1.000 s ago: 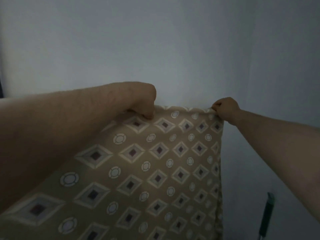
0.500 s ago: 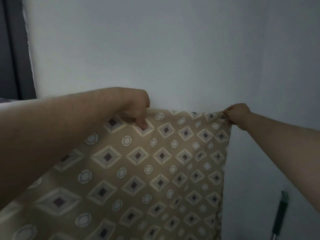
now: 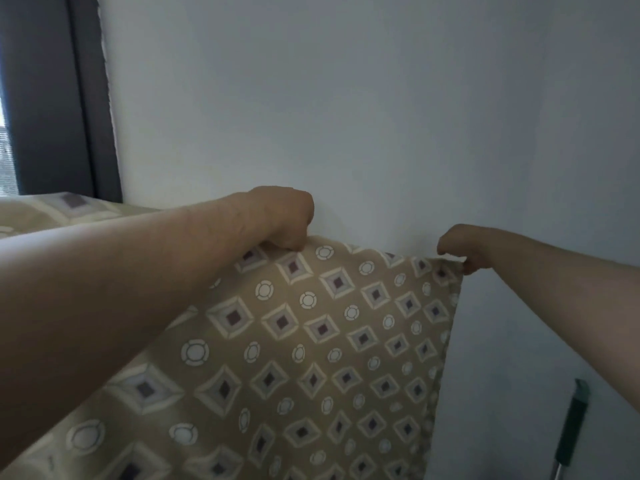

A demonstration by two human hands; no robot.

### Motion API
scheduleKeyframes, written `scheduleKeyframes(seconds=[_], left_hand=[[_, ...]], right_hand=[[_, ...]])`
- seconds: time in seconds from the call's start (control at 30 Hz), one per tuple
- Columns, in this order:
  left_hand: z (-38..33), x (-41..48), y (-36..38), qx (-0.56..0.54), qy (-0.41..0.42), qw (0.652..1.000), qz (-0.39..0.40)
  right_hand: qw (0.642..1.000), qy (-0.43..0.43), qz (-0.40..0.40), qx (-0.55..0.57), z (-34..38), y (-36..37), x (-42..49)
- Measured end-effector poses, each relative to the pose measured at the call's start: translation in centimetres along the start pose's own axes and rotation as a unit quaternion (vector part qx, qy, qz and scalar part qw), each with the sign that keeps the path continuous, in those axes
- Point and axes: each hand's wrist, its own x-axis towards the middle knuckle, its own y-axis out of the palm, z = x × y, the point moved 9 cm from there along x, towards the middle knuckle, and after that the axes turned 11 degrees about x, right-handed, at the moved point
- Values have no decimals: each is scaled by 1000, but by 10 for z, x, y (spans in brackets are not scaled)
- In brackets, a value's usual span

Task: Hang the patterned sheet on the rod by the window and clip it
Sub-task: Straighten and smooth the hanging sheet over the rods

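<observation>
The patterned sheet (image 3: 311, 358) is tan with white diamonds and circles. It hangs down in front of me from a straight top edge. My left hand (image 3: 287, 220) grips that top edge near the middle, fingers curled over the fold. Further right, my right hand (image 3: 464, 249) pinches the sheet's top right corner. More of the sheet stretches away to the left behind my left forearm. The rod itself is hidden under the fabric. No clip is visible.
A plain white wall (image 3: 381, 98) stands right behind the sheet. A dark window frame (image 3: 86, 98) rises at the far left. A green-handled tool (image 3: 571, 427) leans against the wall at the lower right.
The view has swung left, bringing the window frame into sight. Both hands have kept their grip on the sheet's top edge, and my right hand sits a little lower.
</observation>
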Motion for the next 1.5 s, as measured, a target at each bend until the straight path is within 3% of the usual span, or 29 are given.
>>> scheduleKeyframes(seconds=[0.1,0.23,0.37,0.5,0.6,0.8,1.0,1.3,1.5], left_hand=[[-2,-5,6,2,9,1000,-20],[0,-33,12,0,34,999,-18],[18,-83,0,-22,46,997,-54],[61,-158,-27,-87,12,981,-171],[97,-225,-31,-159,-32,959,-233],[151,-355,3,-266,-167,922,-226],[158,-483,49,-343,-298,878,-152],[144,-681,38,-354,-423,828,-102],[153,-809,9,-344,-490,790,-135]], right_hand=[[992,-109,-8,-70,53,31,-35],[958,-284,-21,38,132,62,-121],[934,-339,20,114,169,98,-198],[904,-379,83,177,184,136,-257],[883,-408,88,217,193,157,-299],[868,-422,115,235,195,200,-372],[847,-405,237,251,182,255,-455],[813,-371,385,232,147,291,-597],[770,-397,451,213,156,315,-709]])
